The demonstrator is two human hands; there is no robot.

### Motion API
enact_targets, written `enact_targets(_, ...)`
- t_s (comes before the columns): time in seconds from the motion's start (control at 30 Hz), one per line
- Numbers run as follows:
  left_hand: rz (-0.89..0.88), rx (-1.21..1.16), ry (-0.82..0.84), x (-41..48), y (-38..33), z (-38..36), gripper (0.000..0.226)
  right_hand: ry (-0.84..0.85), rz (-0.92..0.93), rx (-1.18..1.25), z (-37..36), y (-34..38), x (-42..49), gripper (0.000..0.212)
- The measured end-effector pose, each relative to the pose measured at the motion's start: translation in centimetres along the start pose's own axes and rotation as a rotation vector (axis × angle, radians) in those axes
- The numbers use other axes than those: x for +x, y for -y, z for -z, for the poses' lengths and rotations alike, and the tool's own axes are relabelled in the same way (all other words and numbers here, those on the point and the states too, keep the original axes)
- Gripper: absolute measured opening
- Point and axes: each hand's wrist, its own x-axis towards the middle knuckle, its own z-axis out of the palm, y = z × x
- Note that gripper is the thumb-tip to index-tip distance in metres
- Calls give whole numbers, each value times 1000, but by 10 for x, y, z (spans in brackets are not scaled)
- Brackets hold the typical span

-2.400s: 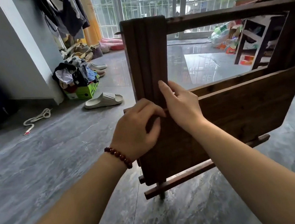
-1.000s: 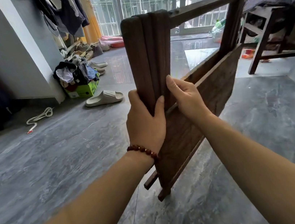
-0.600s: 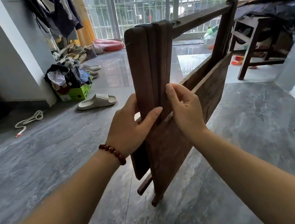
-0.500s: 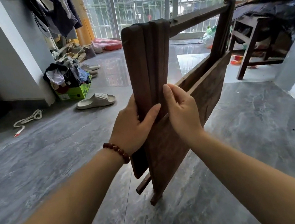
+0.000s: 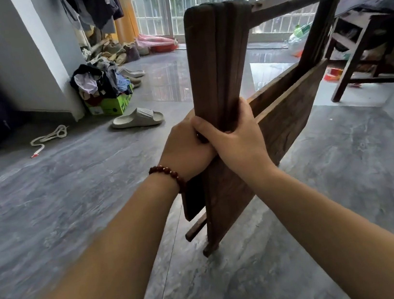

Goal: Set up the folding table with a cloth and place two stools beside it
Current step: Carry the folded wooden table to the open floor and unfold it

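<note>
Folding table [image 5: 217, 70] stands on edge on floor [image 5: 72, 205]; left hand [image 5: 185, 148] and right hand [image 5: 237, 141] both clasp its folded legs.

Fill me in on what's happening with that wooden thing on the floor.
A person is handling a wooden folding table, not yet opened out. It stands on edge on the grey tiled floor, its legs bunched upright. Both hands clasp those legs at the near end: the left hand, with a bead bracelet on its wrist, and the right hand partly overlapping it. No cloth is on it, and a dark wooden stool stands off by the window.
</note>
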Motion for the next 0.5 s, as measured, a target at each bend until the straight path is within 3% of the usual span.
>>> enact_targets(0.23, 43, -54, 70, -4, -2, 3, 35, -47, 43, -14, 2, -1, -6, 67)
enact_targets(0.5, -62, -158, 256, 1, 20, 13, 64, -206, 70, -76, -21, -4, -4, 66)
